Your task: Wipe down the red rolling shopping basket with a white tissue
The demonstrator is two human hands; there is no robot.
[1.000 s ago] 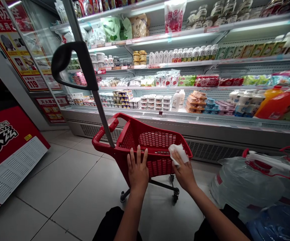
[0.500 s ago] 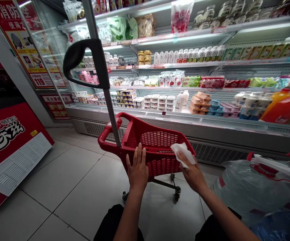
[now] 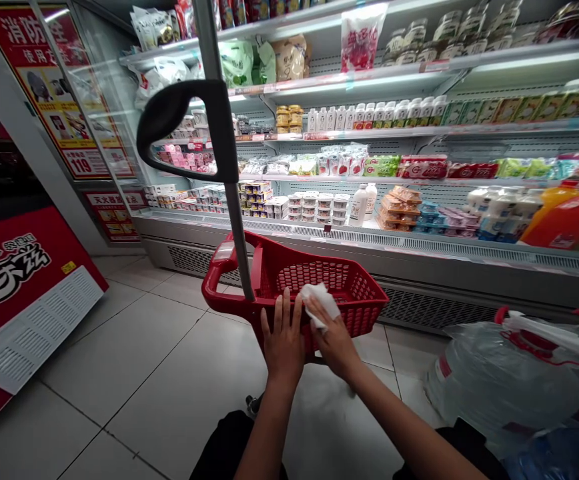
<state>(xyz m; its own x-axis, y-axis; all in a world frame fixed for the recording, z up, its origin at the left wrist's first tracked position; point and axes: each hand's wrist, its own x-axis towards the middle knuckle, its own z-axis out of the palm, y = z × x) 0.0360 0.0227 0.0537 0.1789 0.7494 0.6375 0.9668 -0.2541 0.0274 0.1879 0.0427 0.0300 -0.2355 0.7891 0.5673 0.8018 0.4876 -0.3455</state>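
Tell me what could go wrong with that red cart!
The red cart has a wheel underneath, so it might roll if pushed hard. The white wipe under the right hand could snag on the holes in the cart's side. And the left hand is so close that the two might bump.

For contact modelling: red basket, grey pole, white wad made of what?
Red basket: likely moulded plastic, semi-gloss; lattice walls, rim highlights.
Grey pole: probably metal, satin; slim, even sheen.
White wad: tissue or cloth, unclear which; matte, soft creases.
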